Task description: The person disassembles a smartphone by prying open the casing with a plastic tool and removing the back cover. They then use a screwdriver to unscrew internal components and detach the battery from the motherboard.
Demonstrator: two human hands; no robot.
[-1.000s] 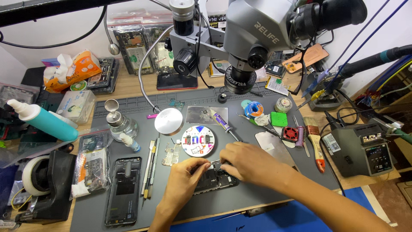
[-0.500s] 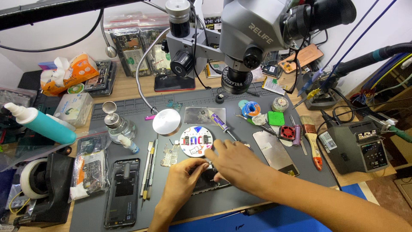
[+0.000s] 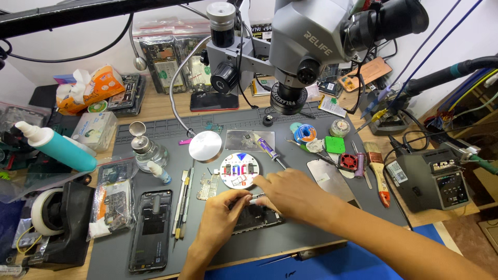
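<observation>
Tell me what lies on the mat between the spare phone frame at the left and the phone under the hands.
In the head view, a pair of tweezers lies lengthwise between the spare phone frame and the opened phone, with a small circuit board just above.

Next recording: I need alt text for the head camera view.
Two bare hands, left hand and right hand, meet over an opened black phone body on a grey work mat. A round white parts dish lies just beyond, under a grey microscope.
</observation>
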